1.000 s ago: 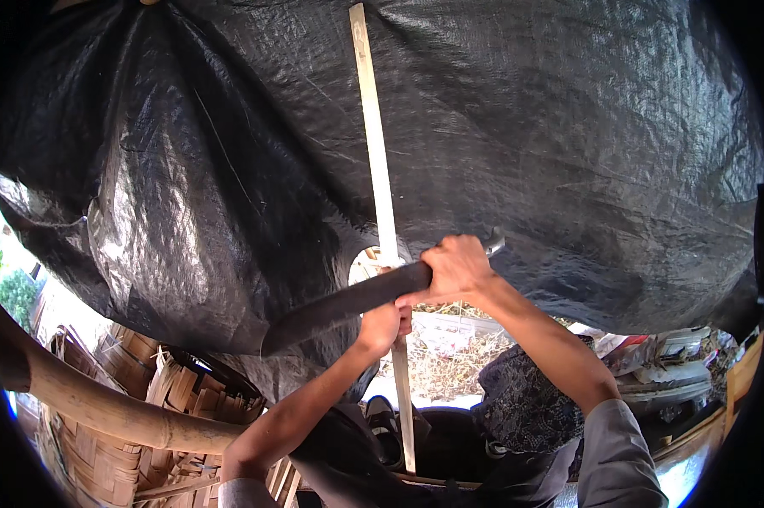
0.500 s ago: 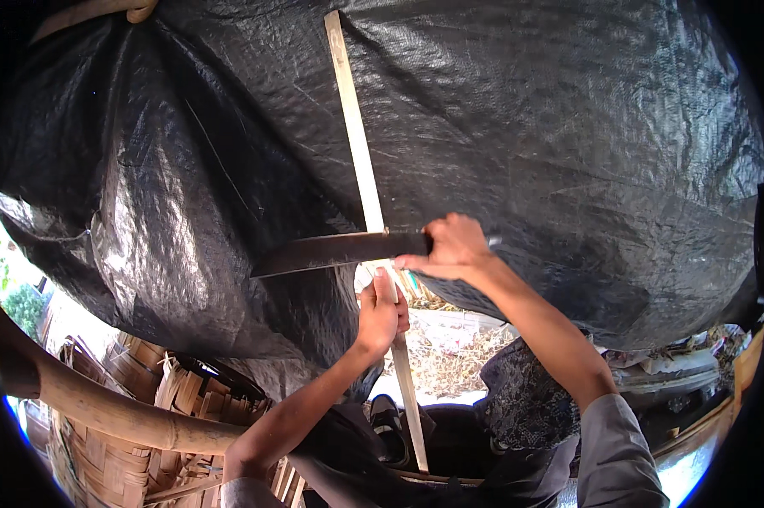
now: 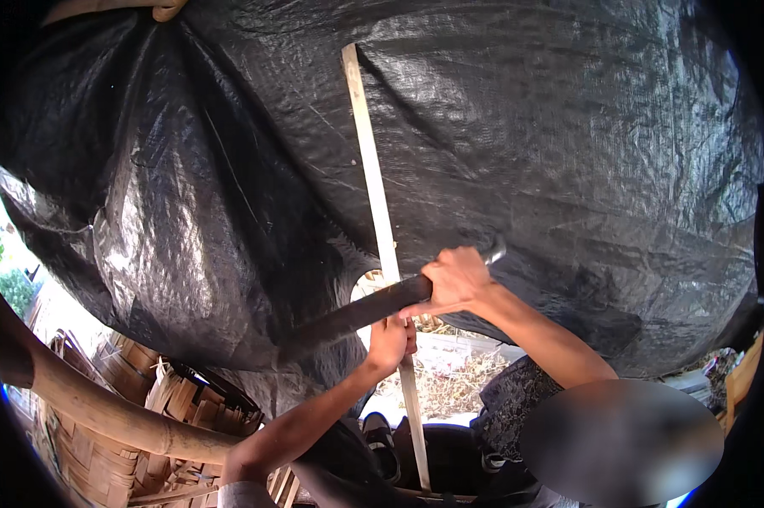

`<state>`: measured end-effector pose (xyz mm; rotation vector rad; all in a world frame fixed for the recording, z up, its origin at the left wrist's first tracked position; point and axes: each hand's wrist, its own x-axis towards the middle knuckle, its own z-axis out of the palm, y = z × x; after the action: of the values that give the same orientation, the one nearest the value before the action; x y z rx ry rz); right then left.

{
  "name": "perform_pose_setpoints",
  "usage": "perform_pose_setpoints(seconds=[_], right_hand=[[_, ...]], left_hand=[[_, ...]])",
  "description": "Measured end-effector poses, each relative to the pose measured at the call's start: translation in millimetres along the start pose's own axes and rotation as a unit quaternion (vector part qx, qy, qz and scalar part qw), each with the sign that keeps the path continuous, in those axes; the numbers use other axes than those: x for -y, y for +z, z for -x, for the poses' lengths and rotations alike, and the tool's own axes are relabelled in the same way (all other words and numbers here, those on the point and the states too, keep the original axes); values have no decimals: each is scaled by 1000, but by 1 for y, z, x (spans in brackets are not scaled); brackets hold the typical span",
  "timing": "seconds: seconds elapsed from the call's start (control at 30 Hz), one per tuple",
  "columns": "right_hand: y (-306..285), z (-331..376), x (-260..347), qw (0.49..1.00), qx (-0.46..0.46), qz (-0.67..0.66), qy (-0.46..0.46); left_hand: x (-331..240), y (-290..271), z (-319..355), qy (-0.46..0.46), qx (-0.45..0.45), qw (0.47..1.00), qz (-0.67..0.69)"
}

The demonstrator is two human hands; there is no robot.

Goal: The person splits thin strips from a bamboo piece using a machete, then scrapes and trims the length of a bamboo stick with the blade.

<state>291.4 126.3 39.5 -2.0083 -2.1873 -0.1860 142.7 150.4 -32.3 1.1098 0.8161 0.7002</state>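
A long pale strip of wood or bamboo [image 3: 371, 161] stands nearly upright in front of me, its lower end down between my feet. My left hand [image 3: 388, 343] is closed around it just under the blade. In my right hand [image 3: 455, 281] is the handle of a machete [image 3: 348, 319], fingers wrapped round it. The dark blade crosses in front of the strip and slants down to the left. Whether its edge bites into the strip cannot be made out. The butt of the handle sticks out beyond my right fist.
A black plastic tarp [image 3: 551, 169] hangs across the far side, folded at the left. A thick bamboo pole [image 3: 136, 423] runs along the lower left, over woven bamboo baskets [image 3: 90, 461]. My shoe [image 3: 380, 444] and dry litter on the ground [image 3: 458, 372] show below.
The machete has come down along the strip, and its blade now slants more, tip lower. My right hand has moved down with it. The strip and left hand sit slightly lower in view.
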Motion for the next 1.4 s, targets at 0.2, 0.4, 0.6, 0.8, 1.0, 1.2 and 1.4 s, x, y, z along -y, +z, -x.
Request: perform_pose_setpoints(seconds=[0.2,0.4,0.6,0.8,1.0,1.2,1.4], right_hand=[[-23,-28,-21,978,-121,-86,148],[-42,-17,-1,998,-29,58,24],[-53,-30,12,990,-16,-67,120],[-77,-35,8,992,-64,21,107],[-61,-26,32,999,-27,5,28],[-89,-53,8,980,-82,-67,166],[-72,-33,40,983,-58,137,-111]], left_hand=[[-13,2,4,16,28,999,20],[-15,-2,13,21,22,999,23],[-18,-7,19,29,39,996,78],[-26,-3,25,48,30,997,55],[-23,-14,23,42,9,996,82],[-35,-12,27,83,18,996,37],[-25,-13,27,64,41,995,70]])
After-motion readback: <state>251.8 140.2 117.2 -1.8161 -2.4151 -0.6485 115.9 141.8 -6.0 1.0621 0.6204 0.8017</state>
